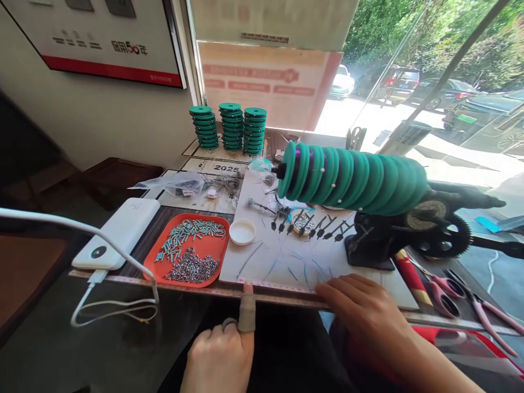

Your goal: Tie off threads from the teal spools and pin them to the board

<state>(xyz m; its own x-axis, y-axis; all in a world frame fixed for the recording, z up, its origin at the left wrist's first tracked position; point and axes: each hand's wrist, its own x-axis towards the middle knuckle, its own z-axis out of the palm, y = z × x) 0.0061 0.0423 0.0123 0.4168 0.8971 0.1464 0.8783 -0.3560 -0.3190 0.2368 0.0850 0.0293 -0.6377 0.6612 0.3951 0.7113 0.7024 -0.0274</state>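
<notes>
My left hand (225, 344) is at the table's front edge, its middle and other fingers curled. Its index finger, wrapped in a beige finger bandage (246, 314), points forward, with the tip on a measuring tape (278, 285) along a white board (256, 267). The thumb is hidden; any thin thing in the hand is too small to see. My right hand (360, 303) lies over the board's front edge, fingers stretched out to the left, the tips touching near the tape. Short lengths of fishing line (305, 272) lie on the board between and beyond my hands.
A winding stand (368, 256) carries a row of green line spools (352, 177). Three stacks of spools (232, 128) stand behind. An orange tray (223, 256) holds small metal parts, beside a white lid (242, 232). A power bank (118, 234) lies left, pink scissors (444, 295) and pliers (487, 316) right.
</notes>
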